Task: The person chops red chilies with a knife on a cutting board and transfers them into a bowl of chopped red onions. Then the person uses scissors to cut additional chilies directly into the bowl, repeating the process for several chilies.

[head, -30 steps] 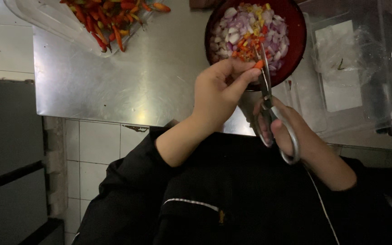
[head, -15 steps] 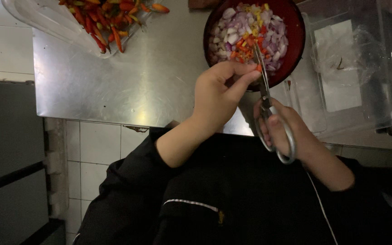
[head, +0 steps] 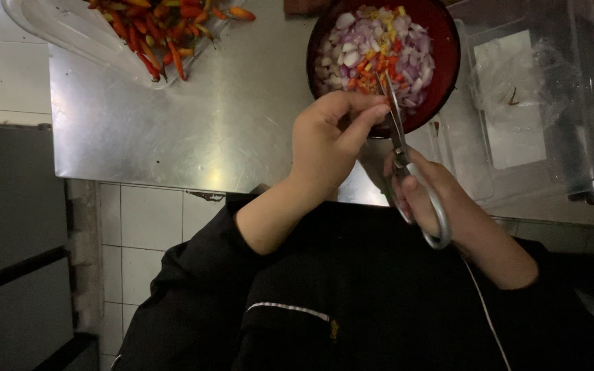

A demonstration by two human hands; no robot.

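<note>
Two hands at work over a steel counter (head: 173,124), seen from above. Upper left of the frame: a clear plastic tray (head: 70,31) hanging partly past the counter's left edge, loaded with red and orange chillies (head: 156,31). Lots of bare shiny steel between that tray and the middle, so plenty of room there. Counter's near edge running across mid-frame, white wall tiles (head: 146,227) below it.

Centre: left hand (head: 328,144), fingers pinched together at the tip, right against the scissor blades; can't tell what's in the pinch, too small and hidden. Just above it, top centre, a dark red bowl (head: 448,62) full of chopped purple-white shallot with bits of red, orange and yellow chilli (head: 376,55).

Slightly right: scissors (head: 403,148), grey handles, blades pointing up over the bowl's lower rim, nearly closed. Right hand (head: 427,196) wrapped through the handle loops, gripping them.

Far right: clear plastic container (head: 572,89) with crumpled plastic inside, tight beside the bowl, little spare room on that side.
</note>
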